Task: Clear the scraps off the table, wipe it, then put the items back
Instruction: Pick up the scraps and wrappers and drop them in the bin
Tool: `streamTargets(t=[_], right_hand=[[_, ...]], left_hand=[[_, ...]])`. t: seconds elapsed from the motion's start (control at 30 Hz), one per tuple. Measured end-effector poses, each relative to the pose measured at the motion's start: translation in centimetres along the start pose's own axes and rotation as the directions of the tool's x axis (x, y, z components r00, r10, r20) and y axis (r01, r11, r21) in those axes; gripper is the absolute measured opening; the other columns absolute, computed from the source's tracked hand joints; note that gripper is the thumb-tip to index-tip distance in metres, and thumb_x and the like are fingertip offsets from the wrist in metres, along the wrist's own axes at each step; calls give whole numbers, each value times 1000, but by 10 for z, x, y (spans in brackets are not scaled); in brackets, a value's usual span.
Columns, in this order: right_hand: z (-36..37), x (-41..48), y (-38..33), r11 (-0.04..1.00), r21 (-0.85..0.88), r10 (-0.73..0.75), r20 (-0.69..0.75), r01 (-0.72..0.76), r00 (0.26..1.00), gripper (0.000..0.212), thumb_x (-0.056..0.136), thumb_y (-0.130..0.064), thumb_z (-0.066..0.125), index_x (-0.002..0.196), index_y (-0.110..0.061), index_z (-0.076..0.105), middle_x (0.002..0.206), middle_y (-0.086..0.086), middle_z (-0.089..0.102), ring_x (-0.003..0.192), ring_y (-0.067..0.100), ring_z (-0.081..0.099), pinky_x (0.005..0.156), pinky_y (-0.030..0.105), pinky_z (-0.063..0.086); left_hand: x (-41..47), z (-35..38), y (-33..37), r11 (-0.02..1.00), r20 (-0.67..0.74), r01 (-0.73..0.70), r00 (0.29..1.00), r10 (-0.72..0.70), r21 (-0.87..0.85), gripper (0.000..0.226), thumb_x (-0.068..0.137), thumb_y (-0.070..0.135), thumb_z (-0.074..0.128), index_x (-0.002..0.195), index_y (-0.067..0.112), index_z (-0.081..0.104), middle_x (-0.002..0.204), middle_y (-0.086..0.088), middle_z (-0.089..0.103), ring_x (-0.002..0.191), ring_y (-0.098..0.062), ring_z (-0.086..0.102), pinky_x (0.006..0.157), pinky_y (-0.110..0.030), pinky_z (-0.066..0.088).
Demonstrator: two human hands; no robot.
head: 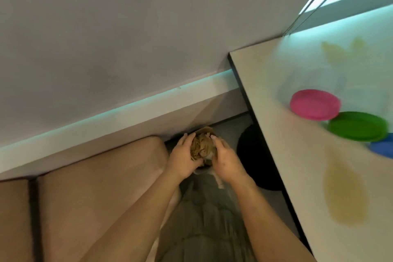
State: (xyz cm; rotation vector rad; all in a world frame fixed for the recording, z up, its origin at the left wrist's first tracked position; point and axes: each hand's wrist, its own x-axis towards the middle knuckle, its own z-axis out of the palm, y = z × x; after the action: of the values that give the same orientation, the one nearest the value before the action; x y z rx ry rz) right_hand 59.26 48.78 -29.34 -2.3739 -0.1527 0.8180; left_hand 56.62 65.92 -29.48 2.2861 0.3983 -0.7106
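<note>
A tangled clump of tan, stringy scraps (201,148) sits cupped between both hands, low near the floor between a sofa and the table, just over a brown paper-like container (207,131) whose curved rim shows behind the fingers. The left hand (184,155) curls around the clump's left side with fingers bent and pressed into it; the right hand (225,158) mirrors it on the right, fingers bent around the scraps, so the bundle is squeezed from both sides. Both forearms are bare and reach down from the lower edge of the view.

Under the hands lies a wrinkled grey-green fabric (204,219). To the left is the beige sofa (95,187), smooth and padded with rounded cushion corners and a dark seam between cushions. To the right of the hands a round black shape (253,155) stands on the floor, partly under the table.

The table (276,134) has a pale, smooth top with a dark edge and bears faint yellowish smears. On it lie three flat round discs, blurred: a pink lid (314,104), a green lid (357,125) overlapping beside it, and a blue lid (382,147) cut by the frame edge. A plain wall (106,27) with a white baseboard runs behind.
</note>
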Motion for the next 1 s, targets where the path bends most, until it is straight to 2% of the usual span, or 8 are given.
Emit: streamTargets(t=[0.13, 0.3, 0.47, 0.57, 0.7, 0.8, 0.9, 1.0], right_hand=[[-80, -78, -51, 998, -14, -57, -31, 56, 998, 67, 98, -18, 59, 158, -27, 30, 165, 7, 27, 151, 25, 28, 122, 35, 29], [-175, -178, -95, 983, -65, -182, -171, 173, 968, 67, 99, -26, 60, 158, -32, 28, 166, 0, 25, 151, 19, 28, 123, 35, 28], [-233, -272, -85, 978, -95, -209, -371, 187, 905, 57, 100, -28, 59, 153, -34, 37, 160, -4, 34, 145, 17, 35, 118, 37, 37], [-248, -329, -54, 986, -58, -167, -477, 158, 863, 48, 101, -28, 59, 146, -32, 46, 153, -6, 39, 140, 16, 40, 114, 39, 42], [-248, -424, 9, 995, 29, -60, -617, 99, 785, 38, 100, -27, 60, 138, -30, 55, 147, -8, 42, 136, 11, 42, 114, 28, 38], [-240, -506, 66, 996, 81, 33, -661, 28, 749, 35, 101, -29, 60, 135, -31, 57, 144, -11, 42, 132, 6, 42, 109, 18, 33], [-234, -588, 126, 988, 153, 109, -692, -3, 713, 35, 99, -23, 63, 134, -26, 60, 139, -8, 46, 125, 4, 42, 104, 11, 33], [-222, -663, 190, 975, 214, 206, -738, -67, 642, 39, 97, -19, 65, 136, -23, 59, 139, -6, 45, 128, 9, 42, 105, 19, 38]], left_hand=[[-84, -68, 74, 991, -22, -62, 998, 65, 115, 105, 80, 47, 82, 163, 33, 19, 170, -4, 16, 154, -28, 23, 125, -45, 29], [-175, -132, 174, 928, -11, -262, 962, 274, 265, 106, 84, 49, 79, 162, 42, 7, 172, 5, 1, 159, -23, 5, 127, -49, 22], [-244, -138, 248, 797, -17, -467, 859, 511, 384, 87, 90, 55, 71, 160, 41, 20, 169, 9, 15, 154, -18, 20, 123, -38, 23], [-283, -107, 284, 767, -37, -523, 817, 576, 372, 75, 91, 56, 69, 155, 42, 33, 164, 13, 26, 150, -13, 25, 123, -39, 26], [-342, -30, 332, 715, -19, -627, 748, 664, 309, 71, 90, 52, 72, 152, 39, 39, 156, 14, 39, 141, -9, 36, 119, -33, 33], [-393, 42, 360, 659, 19, -698, 690, 723, 279, 71, 89, 49, 73, 152, 36, 41, 152, 13, 43, 137, -8, 39, 114, -26, 34], [-446, 119, 382, 609, 64, -768, 630, 774, 201, 70, 88, 43, 77, 149, 35, 44, 145, 15, 46, 132, -6, 43, 108, -17, 31], [-494, 197, 402, 586, 133, -800, 600, 789, 129, 69, 84, 39, 81, 145, 31, 49, 137, 15, 48, 125, -5, 47, 97, -1, 32]])
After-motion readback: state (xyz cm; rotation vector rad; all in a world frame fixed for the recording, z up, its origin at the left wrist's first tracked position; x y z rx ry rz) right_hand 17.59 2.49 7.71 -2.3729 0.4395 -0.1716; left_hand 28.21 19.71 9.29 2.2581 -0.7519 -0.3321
